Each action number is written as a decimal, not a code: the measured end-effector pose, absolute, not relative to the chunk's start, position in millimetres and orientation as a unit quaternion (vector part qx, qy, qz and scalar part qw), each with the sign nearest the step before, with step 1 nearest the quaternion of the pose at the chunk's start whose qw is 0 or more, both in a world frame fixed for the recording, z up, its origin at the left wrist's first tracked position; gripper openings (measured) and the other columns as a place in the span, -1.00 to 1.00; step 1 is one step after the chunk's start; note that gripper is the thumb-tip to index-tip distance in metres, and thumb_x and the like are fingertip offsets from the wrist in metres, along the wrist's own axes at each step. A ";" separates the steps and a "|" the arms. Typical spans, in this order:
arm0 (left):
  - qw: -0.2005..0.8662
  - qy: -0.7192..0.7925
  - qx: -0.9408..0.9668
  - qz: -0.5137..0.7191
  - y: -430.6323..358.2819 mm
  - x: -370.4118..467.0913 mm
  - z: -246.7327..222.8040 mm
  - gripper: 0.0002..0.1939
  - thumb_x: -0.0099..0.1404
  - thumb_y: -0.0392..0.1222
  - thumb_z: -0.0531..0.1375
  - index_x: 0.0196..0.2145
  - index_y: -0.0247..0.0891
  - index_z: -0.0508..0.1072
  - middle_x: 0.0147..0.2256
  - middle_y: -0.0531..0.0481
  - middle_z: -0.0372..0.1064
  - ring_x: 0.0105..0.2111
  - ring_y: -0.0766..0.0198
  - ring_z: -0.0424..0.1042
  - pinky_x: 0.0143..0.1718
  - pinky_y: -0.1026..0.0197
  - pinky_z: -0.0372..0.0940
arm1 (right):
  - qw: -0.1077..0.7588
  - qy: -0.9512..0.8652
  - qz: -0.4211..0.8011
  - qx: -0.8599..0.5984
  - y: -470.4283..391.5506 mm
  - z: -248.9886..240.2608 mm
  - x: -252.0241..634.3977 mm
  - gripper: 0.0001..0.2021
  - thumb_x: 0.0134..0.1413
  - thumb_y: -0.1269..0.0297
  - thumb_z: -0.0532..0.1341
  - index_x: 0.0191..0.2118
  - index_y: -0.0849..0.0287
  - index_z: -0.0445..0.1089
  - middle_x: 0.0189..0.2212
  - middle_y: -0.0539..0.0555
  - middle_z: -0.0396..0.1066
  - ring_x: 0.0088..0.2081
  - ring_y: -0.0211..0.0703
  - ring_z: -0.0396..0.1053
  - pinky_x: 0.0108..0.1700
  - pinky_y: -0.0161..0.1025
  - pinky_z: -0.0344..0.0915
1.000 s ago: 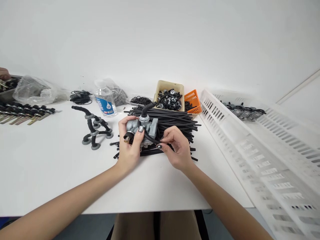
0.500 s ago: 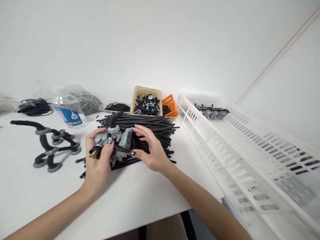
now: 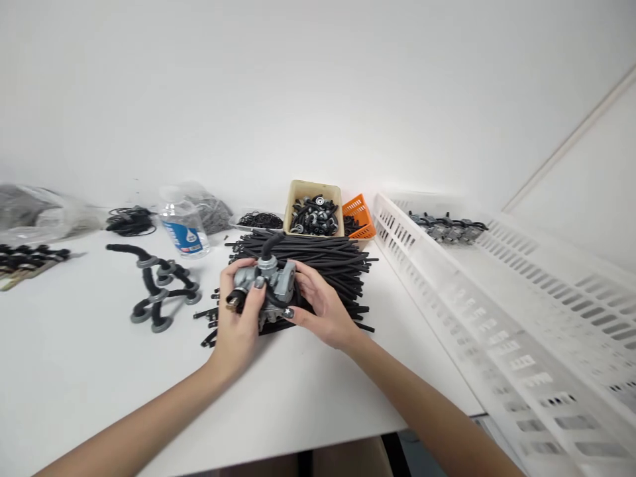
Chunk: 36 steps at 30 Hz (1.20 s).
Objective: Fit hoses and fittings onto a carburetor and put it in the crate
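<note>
- Gripping the grey carburettor [image 3: 265, 285], the left hand [image 3: 238, 324] clasps its near-left side.
- The right hand [image 3: 318, 308] grasps its right side, apparently seating a black hose [image 3: 278, 301].
- Next likely needs a firm push.

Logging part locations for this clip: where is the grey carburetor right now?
Centre of the head view: the grey carburetor is held between the left hand and right hand, over the near edge of the black tube pile.

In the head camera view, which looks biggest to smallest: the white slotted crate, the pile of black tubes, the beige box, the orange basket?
1. White slotted crate, largest, though it is also nearest.
2. Pile of black tubes.
3. Beige box.
4. Orange basket, partly hidden.
</note>
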<state>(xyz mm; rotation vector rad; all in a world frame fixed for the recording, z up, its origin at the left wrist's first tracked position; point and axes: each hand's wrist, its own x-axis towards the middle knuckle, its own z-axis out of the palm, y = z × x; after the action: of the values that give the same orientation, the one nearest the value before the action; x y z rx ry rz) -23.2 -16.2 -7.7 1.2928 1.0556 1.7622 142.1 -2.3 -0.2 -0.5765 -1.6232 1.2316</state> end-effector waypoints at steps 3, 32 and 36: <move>0.346 0.413 0.514 0.668 -19.1 -22.0 -2.6 -0.57 0.27 0.14 0.27 0.01 -0.06 0.36 -0.06 0.04 0.37 -0.11 0.24 0.37 -0.06 0.22 0.27 | 0.500 -0.659 0.506 -0.244 -4.0 0.8 139.7 -0.23 -0.01 0.06 0.47 0.27 0.10 0.17 0.20 0.26 0.40 0.26 0.02 0.34 0.36 0.02 0.19; 0.697 0.313 0.296 0.574 -16.4 -13.4 19.9 -0.63 0.18 -0.03 0.21 -0.08 -0.22 0.44 -0.27 -0.07 0.54 -0.32 0.07 0.56 -0.31 0.05 0.50 | 0.613 -0.638 0.348 -0.310 -3.0 17.0 154.5 -0.66 0.25 0.00 0.26 0.03 0.05 0.44 -0.10 0.12 0.56 -0.01 -0.10 0.51 0.11 -0.07 0.43; 0.780 0.288 0.319 0.455 -25.4 -11.8 14.8 -0.60 0.08 -0.01 0.31 -0.14 -0.22 0.51 -0.30 -0.08 0.55 -0.43 0.14 0.52 -0.44 0.14 0.45 | 0.621 -0.631 0.364 -0.288 -1.9 27.5 161.8 -0.66 0.12 -0.02 0.36 -0.06 0.04 0.50 -0.12 0.10 0.57 -0.04 -0.06 0.52 0.09 -0.03 0.45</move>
<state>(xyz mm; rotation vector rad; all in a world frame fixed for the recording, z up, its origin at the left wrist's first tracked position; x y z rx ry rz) -11.8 -25.4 14.8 0.6902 0.6230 0.9825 161.8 -1.9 27.5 -0.6625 -1.4508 0.8373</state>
